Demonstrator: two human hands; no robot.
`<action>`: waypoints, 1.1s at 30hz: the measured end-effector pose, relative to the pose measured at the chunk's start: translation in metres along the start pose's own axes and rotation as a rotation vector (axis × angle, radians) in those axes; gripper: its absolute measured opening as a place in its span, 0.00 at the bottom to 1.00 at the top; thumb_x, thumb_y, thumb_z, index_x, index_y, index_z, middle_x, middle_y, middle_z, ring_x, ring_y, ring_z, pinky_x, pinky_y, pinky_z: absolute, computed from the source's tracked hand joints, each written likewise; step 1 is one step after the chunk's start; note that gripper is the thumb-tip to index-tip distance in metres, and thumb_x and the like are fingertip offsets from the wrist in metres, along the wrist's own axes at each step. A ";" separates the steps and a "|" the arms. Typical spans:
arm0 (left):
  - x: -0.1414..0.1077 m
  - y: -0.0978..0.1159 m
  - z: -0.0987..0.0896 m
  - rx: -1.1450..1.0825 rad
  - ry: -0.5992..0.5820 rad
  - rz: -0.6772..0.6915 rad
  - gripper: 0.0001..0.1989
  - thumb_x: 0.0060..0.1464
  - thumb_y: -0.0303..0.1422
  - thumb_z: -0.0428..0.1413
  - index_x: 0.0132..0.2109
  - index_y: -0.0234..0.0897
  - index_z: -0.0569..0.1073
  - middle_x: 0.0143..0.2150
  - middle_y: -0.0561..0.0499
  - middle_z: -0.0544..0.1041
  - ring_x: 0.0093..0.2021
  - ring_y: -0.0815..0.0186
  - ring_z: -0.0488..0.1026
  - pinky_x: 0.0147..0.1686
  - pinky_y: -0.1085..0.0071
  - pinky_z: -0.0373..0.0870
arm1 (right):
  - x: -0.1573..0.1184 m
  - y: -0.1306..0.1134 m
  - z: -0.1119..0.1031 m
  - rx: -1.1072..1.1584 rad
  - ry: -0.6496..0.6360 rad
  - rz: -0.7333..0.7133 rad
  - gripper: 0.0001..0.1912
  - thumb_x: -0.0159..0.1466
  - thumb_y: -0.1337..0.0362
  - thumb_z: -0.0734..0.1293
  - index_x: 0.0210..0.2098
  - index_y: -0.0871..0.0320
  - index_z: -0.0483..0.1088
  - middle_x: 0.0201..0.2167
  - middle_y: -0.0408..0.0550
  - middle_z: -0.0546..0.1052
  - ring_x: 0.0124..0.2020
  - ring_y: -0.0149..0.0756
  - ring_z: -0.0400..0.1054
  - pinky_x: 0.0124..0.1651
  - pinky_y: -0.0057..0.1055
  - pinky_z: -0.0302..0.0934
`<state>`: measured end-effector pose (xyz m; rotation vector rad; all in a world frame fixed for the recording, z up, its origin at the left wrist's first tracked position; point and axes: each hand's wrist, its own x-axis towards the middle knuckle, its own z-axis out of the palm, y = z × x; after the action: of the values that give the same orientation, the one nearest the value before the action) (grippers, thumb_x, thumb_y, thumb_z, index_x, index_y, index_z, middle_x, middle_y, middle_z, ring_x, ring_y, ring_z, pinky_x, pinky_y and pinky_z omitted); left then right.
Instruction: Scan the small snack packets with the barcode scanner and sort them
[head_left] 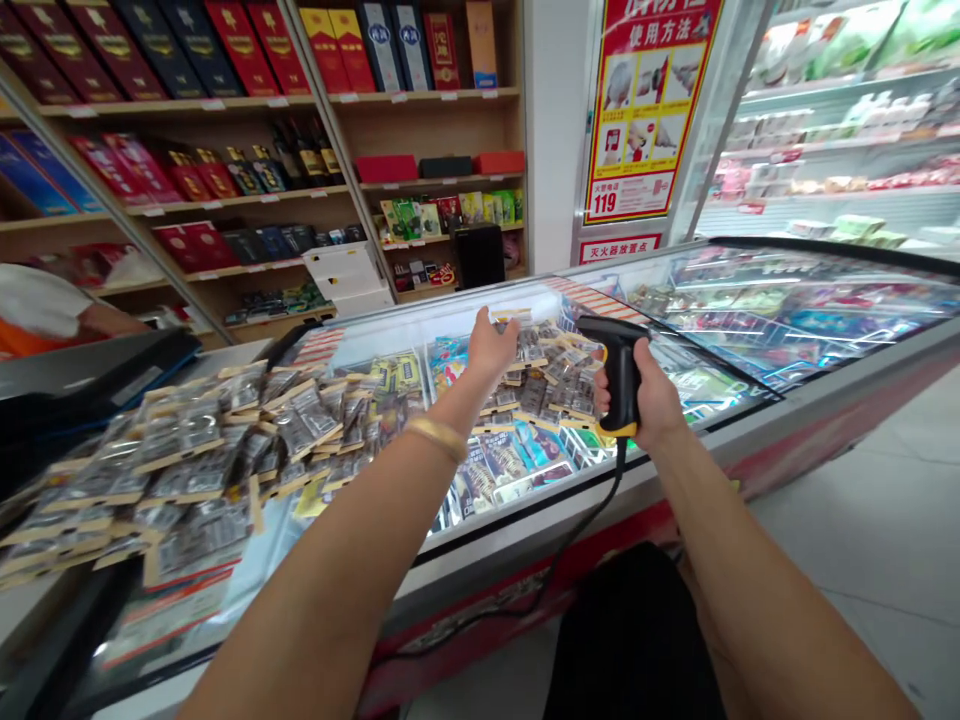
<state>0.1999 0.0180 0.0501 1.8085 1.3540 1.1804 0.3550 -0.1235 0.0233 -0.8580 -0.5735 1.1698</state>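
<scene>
My right hand [660, 400] is wrapped round the grip of a black and yellow barcode scanner [621, 375], its head pointing left and its cable hanging down. My left hand [491, 345], with a gold bangle [436, 436] on the wrist, reaches over the freezer's glass top. Its thumb and fingers are closed on a small clear packet [517, 316], partly hidden by the hand. Around and below it lies a pile of similar packets [536, 385] with dark contents and tan edges. A larger heap of such packets [187, 430] covers the left part of the glass.
The chest freezer [525, 545] holds coloured packages [510, 465] under its glass. Shelves [435, 97] of boxes and bottles stand behind. At the far left, another person's arm [112, 318] shows beside a dark device [97, 375]. The scanner's cable [570, 545] runs down the freezer's front.
</scene>
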 end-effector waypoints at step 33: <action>-0.088 -0.123 -0.324 0.618 0.835 -0.090 0.19 0.55 0.39 0.59 0.52 0.39 0.77 0.55 0.39 0.77 0.58 0.46 0.71 0.61 0.48 0.63 | -0.044 0.110 0.221 -0.132 -0.501 0.295 0.32 0.59 0.35 0.69 0.41 0.60 0.72 0.19 0.40 0.70 0.15 0.26 0.60 0.16 0.23 0.57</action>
<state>-0.1521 -0.0448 0.0607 1.6350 2.4616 1.6891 0.1100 -0.0884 0.0600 -0.7770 -0.9629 1.6487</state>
